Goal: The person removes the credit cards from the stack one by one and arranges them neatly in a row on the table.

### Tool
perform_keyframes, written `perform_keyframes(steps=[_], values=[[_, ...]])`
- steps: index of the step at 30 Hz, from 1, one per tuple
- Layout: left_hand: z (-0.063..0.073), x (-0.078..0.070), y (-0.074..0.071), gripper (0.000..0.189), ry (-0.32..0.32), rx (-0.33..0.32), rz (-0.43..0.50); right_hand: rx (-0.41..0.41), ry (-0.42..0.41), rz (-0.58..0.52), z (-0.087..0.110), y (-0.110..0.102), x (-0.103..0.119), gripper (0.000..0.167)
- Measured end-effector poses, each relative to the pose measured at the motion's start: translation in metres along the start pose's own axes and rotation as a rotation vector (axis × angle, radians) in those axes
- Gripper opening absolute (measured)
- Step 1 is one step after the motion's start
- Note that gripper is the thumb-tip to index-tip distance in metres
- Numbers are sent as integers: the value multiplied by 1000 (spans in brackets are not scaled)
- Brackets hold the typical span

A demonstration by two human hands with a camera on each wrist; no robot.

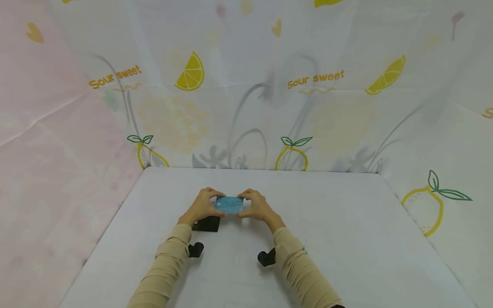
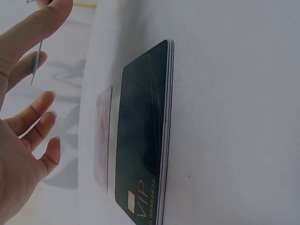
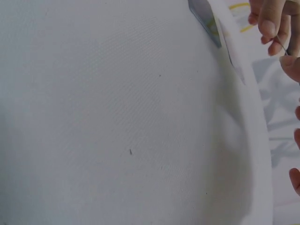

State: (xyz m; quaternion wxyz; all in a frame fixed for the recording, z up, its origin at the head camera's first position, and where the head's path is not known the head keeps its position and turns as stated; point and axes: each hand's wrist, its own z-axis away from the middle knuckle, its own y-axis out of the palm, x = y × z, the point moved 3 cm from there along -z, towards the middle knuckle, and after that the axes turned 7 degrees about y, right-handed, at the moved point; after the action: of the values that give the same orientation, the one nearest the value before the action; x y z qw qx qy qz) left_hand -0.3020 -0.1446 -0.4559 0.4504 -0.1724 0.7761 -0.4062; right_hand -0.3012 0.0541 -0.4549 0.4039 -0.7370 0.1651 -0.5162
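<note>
A light blue card (image 1: 230,205) with a small pale square at its left end is held up between both hands, above the table. My left hand (image 1: 202,207) pinches its left end between thumb and finger; the other fingers are spread in the left wrist view. At the opposite end my right hand (image 1: 259,206) grips the card's edge with thumb and fingers. The card shows as a thin edge (image 2: 36,63) in the left wrist view. Under the left hand lies a stack of black cards (image 2: 140,122), its top one marked VIP in gold.
Behind the black stack lies a pale pinkish card (image 2: 103,140), mostly hidden by the left hand in the head view. The white table (image 1: 327,239) meets a lemon-printed cloth (image 1: 239,107) at the back and sides. Black wrist fittings (image 1: 196,250) hang under both forearms.
</note>
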Motion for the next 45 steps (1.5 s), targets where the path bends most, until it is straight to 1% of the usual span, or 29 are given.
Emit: perform_keyframes(steps=[5, 8, 13, 16, 19, 20, 23, 26, 27, 32, 36, 39, 45], values=[[-6, 4, 8, 61, -25, 15, 0, -1, 28, -17, -1, 1, -7, 53], [-10, 5, 12, 61, -40, 23, -6, 9, 59, -16, -2, 3, -13, 53], [-16, 8, 17, 63, -59, 30, -43, 23, 100, -9, -5, 4, -21, 53], [-20, 9, 19, 64, -74, 26, -30, 28, 101, -4, -6, 2, -24, 54], [-22, 10, 19, 65, -60, 13, -24, 31, 102, 3, -7, 1, -26, 55], [-24, 18, 24, 66, -30, -6, -35, 30, 101, 3, -7, 0, -27, 55], [-28, 19, 25, 69, -22, -2, -69, 27, 104, 0, -8, 0, -30, 56], [-31, 20, 25, 68, -38, 20, -85, 22, 100, -10, -9, 0, -34, 57], [-30, 12, 21, 67, -68, 46, -84, 22, 100, -8, -10, 0, -35, 57], [-33, 14, 21, 63, -98, 97, -117, 24, 118, 3, -11, 0, -40, 57], [-34, 16, 20, 63, -126, 128, -103, 29, 132, 12, -13, 1, -43, 57], [-34, 18, 19, 63, -144, 138, -88, 38, 147, 30, -15, 3, -45, 57], [-33, 23, 17, 63, -147, 144, -108, 48, 178, 60, -19, 8, -48, 57]])
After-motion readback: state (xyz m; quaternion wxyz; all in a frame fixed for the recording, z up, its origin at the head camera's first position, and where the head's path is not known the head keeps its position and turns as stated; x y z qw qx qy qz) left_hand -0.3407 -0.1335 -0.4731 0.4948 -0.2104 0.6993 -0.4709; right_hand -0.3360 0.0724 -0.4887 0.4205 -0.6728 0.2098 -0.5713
